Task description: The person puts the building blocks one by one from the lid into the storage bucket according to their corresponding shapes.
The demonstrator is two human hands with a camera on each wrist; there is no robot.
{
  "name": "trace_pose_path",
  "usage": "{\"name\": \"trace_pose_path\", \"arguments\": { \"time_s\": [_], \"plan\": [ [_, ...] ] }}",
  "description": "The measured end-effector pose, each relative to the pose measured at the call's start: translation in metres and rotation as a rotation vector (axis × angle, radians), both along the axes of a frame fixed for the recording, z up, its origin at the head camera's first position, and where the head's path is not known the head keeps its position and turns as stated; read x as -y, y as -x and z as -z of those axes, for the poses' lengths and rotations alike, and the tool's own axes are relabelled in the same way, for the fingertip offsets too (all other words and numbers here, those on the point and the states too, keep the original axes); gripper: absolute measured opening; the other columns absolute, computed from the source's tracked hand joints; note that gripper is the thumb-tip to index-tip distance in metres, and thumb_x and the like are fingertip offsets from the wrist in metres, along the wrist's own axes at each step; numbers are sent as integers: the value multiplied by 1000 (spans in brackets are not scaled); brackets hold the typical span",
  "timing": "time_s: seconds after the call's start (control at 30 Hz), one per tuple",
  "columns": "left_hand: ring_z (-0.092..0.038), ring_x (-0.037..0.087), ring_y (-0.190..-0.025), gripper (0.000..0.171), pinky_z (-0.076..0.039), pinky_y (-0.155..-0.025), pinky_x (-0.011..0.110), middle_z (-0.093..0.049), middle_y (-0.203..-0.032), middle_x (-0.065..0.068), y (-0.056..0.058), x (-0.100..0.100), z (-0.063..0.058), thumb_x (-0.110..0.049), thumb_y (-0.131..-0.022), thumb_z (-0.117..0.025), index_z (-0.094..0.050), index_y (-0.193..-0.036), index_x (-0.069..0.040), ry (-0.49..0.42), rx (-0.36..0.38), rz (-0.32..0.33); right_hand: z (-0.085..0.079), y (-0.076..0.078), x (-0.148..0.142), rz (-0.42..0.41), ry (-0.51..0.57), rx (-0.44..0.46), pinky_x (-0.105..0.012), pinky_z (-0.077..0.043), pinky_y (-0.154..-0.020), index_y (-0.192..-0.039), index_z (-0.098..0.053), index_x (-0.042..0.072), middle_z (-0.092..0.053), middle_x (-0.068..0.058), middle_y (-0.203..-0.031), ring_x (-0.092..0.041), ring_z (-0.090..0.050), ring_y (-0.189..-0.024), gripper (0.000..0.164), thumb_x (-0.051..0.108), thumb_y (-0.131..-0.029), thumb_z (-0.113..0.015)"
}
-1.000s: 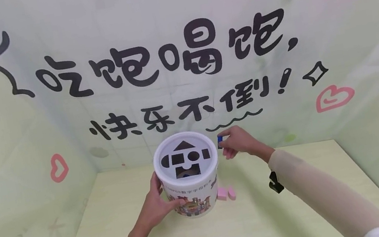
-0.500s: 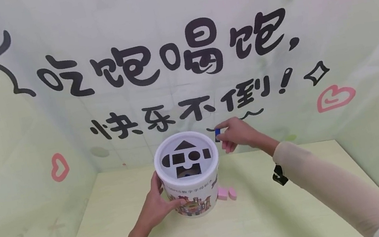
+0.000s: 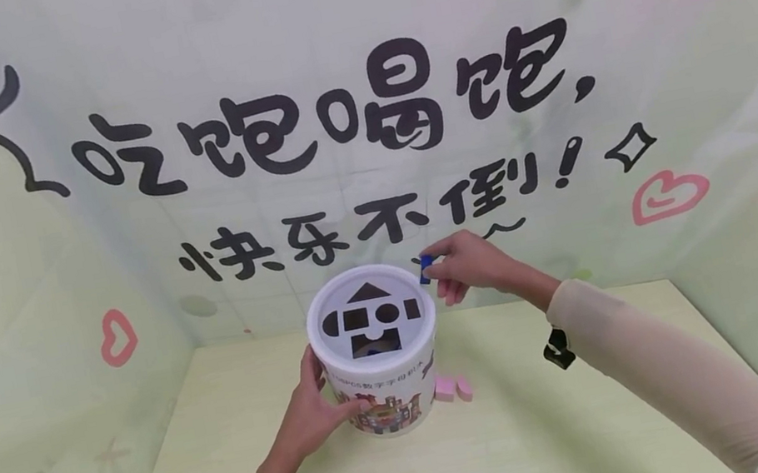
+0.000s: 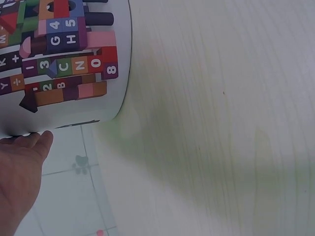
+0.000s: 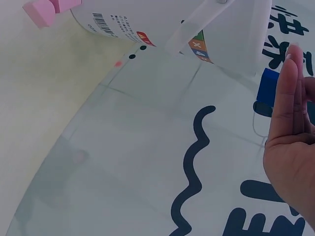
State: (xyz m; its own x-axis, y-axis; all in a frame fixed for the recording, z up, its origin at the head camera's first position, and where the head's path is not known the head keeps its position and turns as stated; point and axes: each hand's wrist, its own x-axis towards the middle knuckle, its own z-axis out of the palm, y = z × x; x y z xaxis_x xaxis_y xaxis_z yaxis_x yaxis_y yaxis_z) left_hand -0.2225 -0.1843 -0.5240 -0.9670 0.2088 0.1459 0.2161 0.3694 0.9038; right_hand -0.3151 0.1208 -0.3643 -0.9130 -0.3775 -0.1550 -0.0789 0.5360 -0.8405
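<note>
A white bucket [image 3: 389, 411] printed with colourful toy blocks stands upright on the table. Its white lid [image 3: 338, 350] has several shaped holes: a triangle, an arch and others. My left hand [image 3: 312, 409] holds the bucket's left side, thumb across the front; its other fingers are partly hidden behind. At the lid's right edge, slightly above the rim, my right hand [image 3: 470, 261] pinches a small blue block [image 3: 425, 269] between thumb and fingers. The right wrist view shows that blue block [image 5: 267, 86] mostly behind the fingers.
Two pink blocks, one squarish block [image 3: 445, 388] and one rounded block [image 3: 463, 389], lie on the pale wood table [image 3: 465, 466] just right of the bucket. A patterned wall [image 3: 237, 33] with large black writing rises behind the table, and side walls flank it.
My right hand has risen a little and then shifted left, carrying the blue block from beside the bucket to its lid's right edge. The left hand and bucket stay in place.
</note>
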Motion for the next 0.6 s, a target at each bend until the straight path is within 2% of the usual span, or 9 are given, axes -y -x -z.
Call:
{"name": "trace_pose_path", "arguments": {
  "time_s": [0.2,0.4,0.6],
  "plan": [
    [-29,32,-144,122,-28,-114,59,-34,-155,4,0,-1,1,-43,-63,-90,-9,-153,-36,12,-3,-9,-3,-4,2,-63,0,0,-39,-62,-60,-132,-60,7,-69,-14,-69,-23,-68,-55,43,17,-91,-67],
    [-30,34,-143,120,-27,-114,60,-34,-155,4,1,-1,2,-41,-64,-90,-10,-153,-36,7,-27,-3,-1,-7,6,-119,-2,19,-41,-62,-59,-134,-58,5,-68,-15,-67,-23,-67,-53,47,15,-90,-68],
    [-30,35,-143,121,-27,-114,59,-34,-155,7,0,-1,0,-41,-64,-90,-10,-154,-34,7,-26,-5,2,-8,9,-138,2,36,-40,-62,-56,-132,-59,6,-67,-15,-66,-21,-65,-50,46,15,-89,-70]
  ]
}}
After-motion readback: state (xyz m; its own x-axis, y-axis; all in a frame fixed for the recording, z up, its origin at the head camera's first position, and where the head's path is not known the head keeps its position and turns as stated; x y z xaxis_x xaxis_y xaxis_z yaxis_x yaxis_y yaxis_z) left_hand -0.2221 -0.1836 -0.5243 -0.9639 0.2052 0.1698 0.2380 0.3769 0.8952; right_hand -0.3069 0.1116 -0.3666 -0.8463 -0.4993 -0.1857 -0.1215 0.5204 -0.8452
